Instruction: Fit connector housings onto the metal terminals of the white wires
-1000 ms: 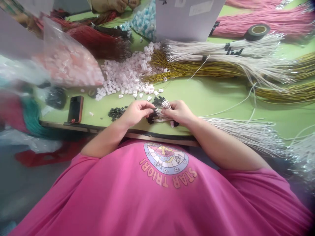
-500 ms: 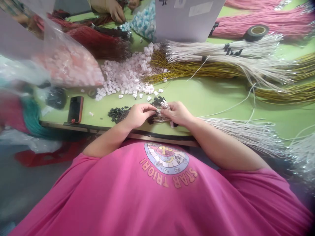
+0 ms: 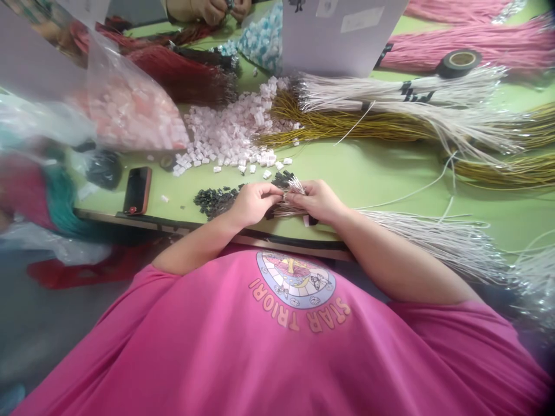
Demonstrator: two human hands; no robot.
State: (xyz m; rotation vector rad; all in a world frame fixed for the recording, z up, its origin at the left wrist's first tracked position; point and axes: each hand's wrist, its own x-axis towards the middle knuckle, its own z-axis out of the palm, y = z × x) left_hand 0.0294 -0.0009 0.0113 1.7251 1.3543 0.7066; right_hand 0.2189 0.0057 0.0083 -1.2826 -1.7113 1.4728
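I have my right hand [image 3: 318, 199] closed around a bunch of white wires [image 3: 296, 185], thumb and fingers pinching it near its tips, which poke out on the side facing the other hand. My left hand [image 3: 258, 202] meets it there, thumb and forefinger pressed together at the wire ends; whatever sits between those fingertips is too small for me to tell. Black connectors [image 3: 284, 178] cluster just beyond the two hands, close to the tips.

Directly left of my left hand, and partly behind it, I see a heap of small black pieces [image 3: 217, 199] on the green counter [image 3: 390, 179]. Farther left lies a phone [image 3: 137, 190]. Beyond the left hand spreads a pile of white housings [image 3: 238, 124], a few strays nearer the fingers, with a clear bag of pinkish pieces [image 3: 139, 118] at its left.

Out to the right of my right hand, past the forearm, a fan of long white strands [image 3: 433, 237] runs along the counter. Beyond that hand I make out yellow wires [image 3: 351, 125], a taped white bundle [image 3: 368, 89] lying against them and, farther off, a roll of black tape [image 3: 459, 62] near pink wires [image 3: 433, 49].
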